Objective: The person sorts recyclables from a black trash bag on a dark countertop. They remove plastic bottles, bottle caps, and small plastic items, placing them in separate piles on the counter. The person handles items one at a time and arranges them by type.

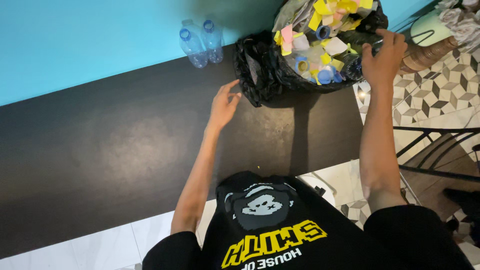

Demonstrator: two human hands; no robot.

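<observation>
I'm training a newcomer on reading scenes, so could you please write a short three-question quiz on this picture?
1. True or false: the right hand grips the rim of the black rubbish bag.
2. What stands against the turquoise wall, left of the bag?
A. two clear plastic bottles
B. a red bucket
C. a stack of plates
3. Fill in: the left hand is open above the dark ____, close to the bag's near side.

Key
1. True; the bag is full of paper scraps and bottles.
2. A, the plastic bottles with blue neck rings.
3. Table.
</observation>
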